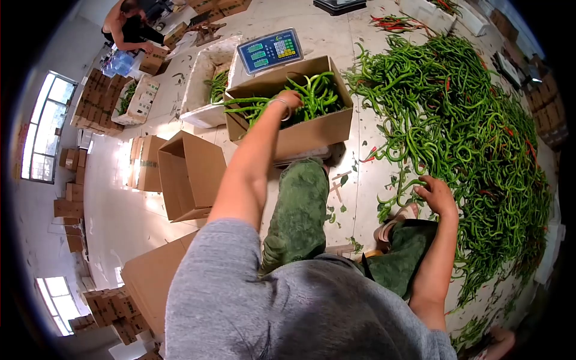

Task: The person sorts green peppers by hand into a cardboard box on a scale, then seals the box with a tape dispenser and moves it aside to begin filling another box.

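Observation:
My left hand, with a pale bracelet at the wrist, is down among long green chili peppers in an open cardboard box. Its fingers curl downward and their tips are hidden, so I cannot tell whether they grip any peppers. A scale display with a keypad stands just behind the box. My right hand hangs over the near left edge of a large pile of green chili peppers. Its fingers are bent and apart, close to a curved pepper, with nothing seen in them.
A white foam box with some peppers stands left of the cardboard box. Closer to me is an open cardboard carton. Red peppers and leaves lie on the floor by my feet. Another person bends over at the far left.

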